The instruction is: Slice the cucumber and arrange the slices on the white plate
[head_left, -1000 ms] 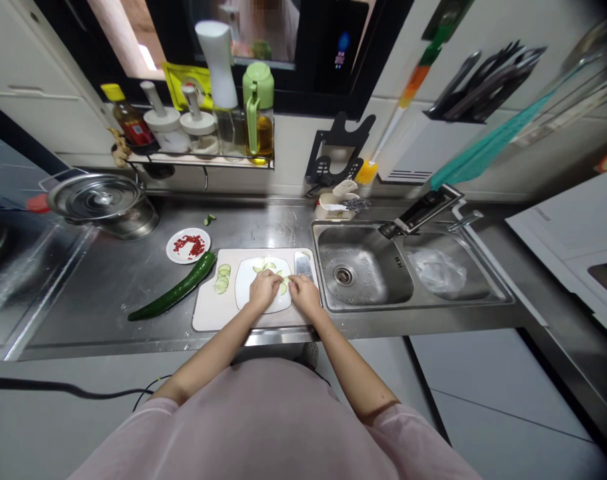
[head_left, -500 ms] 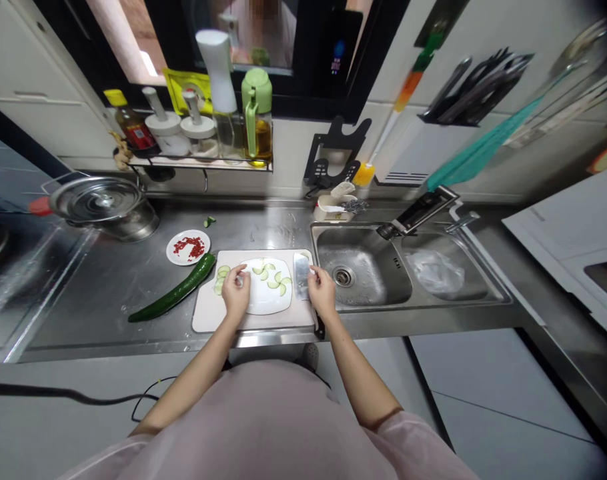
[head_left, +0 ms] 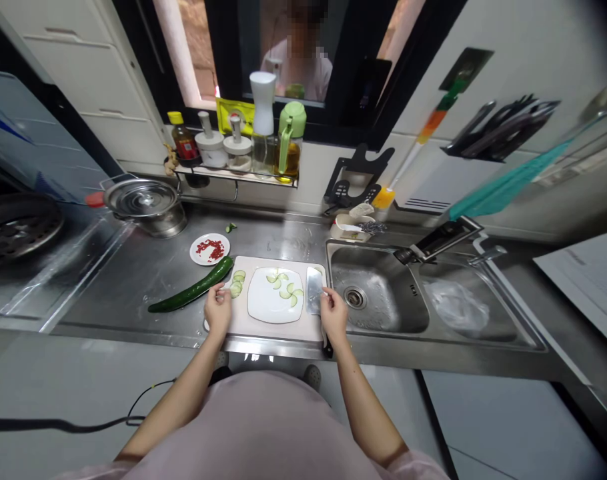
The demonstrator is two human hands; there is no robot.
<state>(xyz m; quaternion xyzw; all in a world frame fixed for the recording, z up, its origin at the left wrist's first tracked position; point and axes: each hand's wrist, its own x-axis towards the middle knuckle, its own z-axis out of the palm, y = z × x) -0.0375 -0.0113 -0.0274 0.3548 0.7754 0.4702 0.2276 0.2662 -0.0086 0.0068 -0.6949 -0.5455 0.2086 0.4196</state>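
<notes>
My left hand is at the left side of the white cutting board, beside the stacked cucumber slices. Its fingers are loosely bent and apart, with nothing visible in them. On the board, a white square plate bears thin half-moon cucumber slices, fanned in two groups along its far and right parts. My right hand is over the board's right edge, fingertips pinched beside the blade of a cleaver; whatever the pinch holds is hidden. The cleaver lies flat, its dark handle toward me.
A long cucumber lies left of the board. Behind it are a small plate of chopped red pieces, cucumber ends and a lidded steel pot. A sink borders the right side; a condiment rack hangs behind.
My left hand has left the plate and moved left to the stacked slices. My right hand stays beside the cleaver. The camera view has shifted, so the whole counter appears farther right.
</notes>
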